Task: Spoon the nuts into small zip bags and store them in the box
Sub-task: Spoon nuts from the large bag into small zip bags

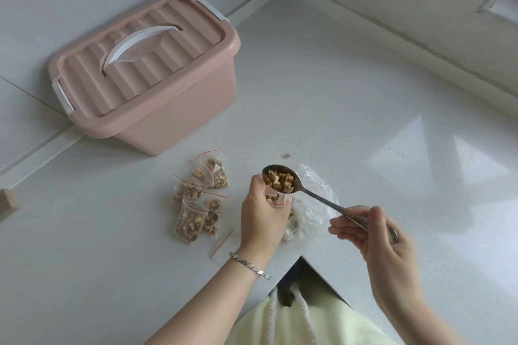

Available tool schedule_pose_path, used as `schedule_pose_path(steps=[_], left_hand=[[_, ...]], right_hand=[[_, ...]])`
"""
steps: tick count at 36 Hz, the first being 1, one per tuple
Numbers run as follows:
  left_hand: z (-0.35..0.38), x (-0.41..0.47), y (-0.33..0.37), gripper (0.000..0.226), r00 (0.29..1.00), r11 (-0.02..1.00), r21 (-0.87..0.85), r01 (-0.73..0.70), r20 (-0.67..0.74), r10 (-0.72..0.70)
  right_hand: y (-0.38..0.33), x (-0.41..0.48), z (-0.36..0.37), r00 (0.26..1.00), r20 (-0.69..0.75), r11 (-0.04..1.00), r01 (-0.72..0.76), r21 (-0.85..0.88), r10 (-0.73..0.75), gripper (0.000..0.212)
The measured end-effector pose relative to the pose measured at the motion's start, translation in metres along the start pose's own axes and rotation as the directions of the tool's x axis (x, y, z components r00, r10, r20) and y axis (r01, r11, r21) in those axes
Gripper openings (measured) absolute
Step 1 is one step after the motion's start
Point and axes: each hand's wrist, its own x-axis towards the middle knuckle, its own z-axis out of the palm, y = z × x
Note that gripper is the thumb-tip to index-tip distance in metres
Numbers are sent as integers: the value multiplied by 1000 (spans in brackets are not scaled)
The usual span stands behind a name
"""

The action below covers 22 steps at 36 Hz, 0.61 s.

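My left hand point(262, 217) grips a small zip bag point(276, 200) upright, with a few walnut pieces inside it. My right hand point(370, 228) pinches the handle of a metal spoon point(316, 194). The spoon's bowl, heaped with walnut pieces point(280, 180), hovers just above the bag's mouth. A large clear plastic bag of nuts point(311, 206) lies crumpled behind my left hand, partly hidden. Several filled small zip bags point(199, 199) with red seals lie in a pile to the left. The pink storage box point(145, 73) stands at the back left with its lid closed.
An empty small zip bag point(222, 244) lies flat beside my left wrist. A nut crumb point(286, 156) sits on the white counter point(364, 120). The counter's inner corner edge is just below my hands. A wooden block point(7, 204) shows at the far left edge.
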Motion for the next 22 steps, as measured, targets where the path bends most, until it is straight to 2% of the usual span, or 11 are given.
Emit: schedule_pose_path(steps=[4, 8, 15, 22], left_hand=[[1, 1, 3, 38, 1000, 1000, -20, 3, -11, -4], [2, 0, 6, 32, 1000, 999, -35, 5, -2, -5], [4, -3, 6, 33, 999, 998, -54, -41, -15, 40], [4, -4, 1, 39, 995, 996, -26, -90, -38, 89]], right_hand=[[2, -8, 0, 996, 0, 991, 92, -94, -92, 58], [3, -13, -1, 974, 31, 951, 226, -211, -225, 47], [7, -14, -10, 907, 168, 826, 421, -375, -386, 36], [9, -13, -16, 836, 241, 718, 547, -430, -493, 34]])
